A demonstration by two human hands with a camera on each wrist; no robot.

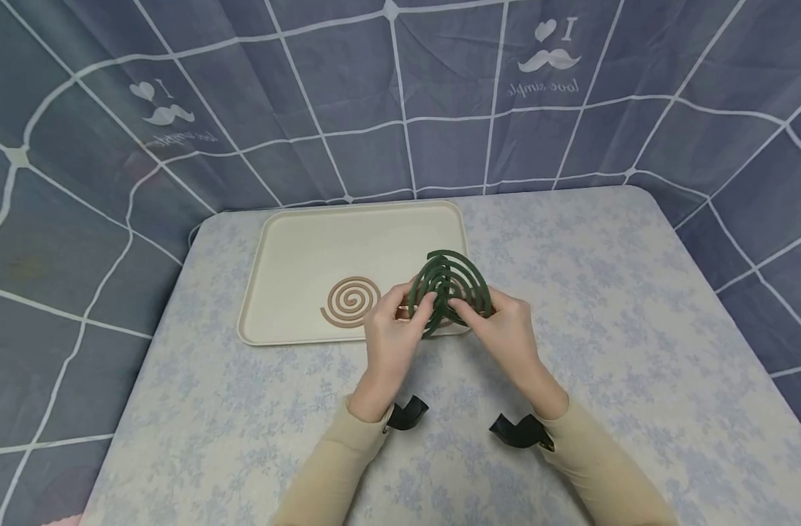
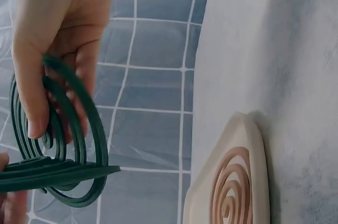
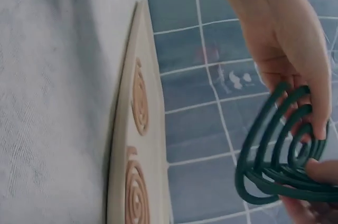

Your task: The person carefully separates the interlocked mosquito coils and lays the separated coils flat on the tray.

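A pair of interlocked green mosquito coils (image 1: 469, 272) is held up over the tray's front right corner, the two spirals angled apart like a V. My left hand (image 1: 392, 332) pinches the left one between thumb and fingers. My right hand (image 1: 509, 332) grips the right one the same way, its thumb near the spiral's middle. In the left wrist view the green coils (image 2: 94, 123) still cross through each other along one line. Below them, a brown mosquito coil (image 1: 335, 315) lies flat in the tray, and a second brown coil (image 3: 136, 195) is mostly hidden behind the green ones in the head view.
The cream rectangular tray (image 1: 295, 248) lies on a table with a blue floral cloth (image 1: 604, 292). Around the table's back and sides hangs a blue checked curtain (image 1: 348, 80). Black straps (image 1: 520, 431) stick out at both sleeve cuffs.
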